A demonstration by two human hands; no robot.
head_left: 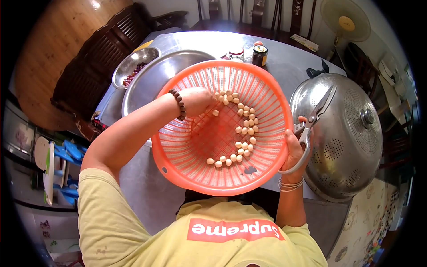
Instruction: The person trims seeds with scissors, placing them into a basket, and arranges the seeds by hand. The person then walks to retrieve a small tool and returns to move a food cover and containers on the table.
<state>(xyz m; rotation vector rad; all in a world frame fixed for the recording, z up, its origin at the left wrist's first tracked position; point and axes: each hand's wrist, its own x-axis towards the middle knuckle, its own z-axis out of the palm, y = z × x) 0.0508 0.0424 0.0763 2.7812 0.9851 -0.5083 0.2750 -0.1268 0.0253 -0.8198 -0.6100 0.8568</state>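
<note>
A red plastic basket (pixel 224 189) with a pale slatted inner wall holds several small, round, cream-coloured pieces (pixel 245 145), strewn in a curve over its bottom and right side. Inside the basket, my left hand (pixel 199 101), with a dark bead bracelet at the wrist, is curled beside the upper pieces; what its fingers hold is hidden. My right hand (pixel 294 153) is at the right rim, closed on the handles of grey scissors (pixel 314 116). The scissor blades point up and away, slightly apart, over a metal lid.
The large perforated metal lid (pixel 342 147) lies right of the basket. Behind the basket are a wide metal basin (pixel 153 75), a metal bowl (pixel 122 66) with dark red fruit, and jars (pixel 259 56). Farther back stand a wooden bench (pixel 102 53) and a fan (pixel 346 23).
</note>
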